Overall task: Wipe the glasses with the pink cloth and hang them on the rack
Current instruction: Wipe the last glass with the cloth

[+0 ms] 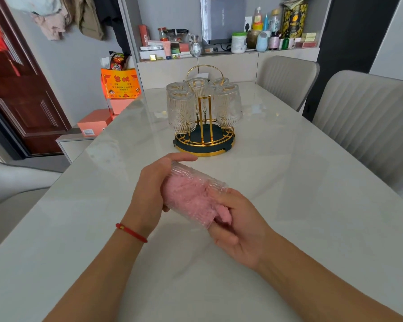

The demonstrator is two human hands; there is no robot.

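Note:
My left hand [149, 189] grips a clear ribbed glass [191, 180] lying on its side above the table, base toward the rack. The pink cloth [191, 198] is stuffed inside the glass and shows through its wall. My right hand [237, 226] is at the glass's mouth, its fingers reaching in and pinching the cloth, a fold of which pokes out. Farther back, a gold wire rack [205, 145] with a dark round base carries several patterned glasses [180, 112] hung upside down on its pegs.
The white marble table [289, 182] stretches ahead. Two grey padded chairs [358, 122] stand along its right side and another at the left edge. Behind are a cluttered shelf [219, 47] and orange boxes [119, 84] by a dark red door.

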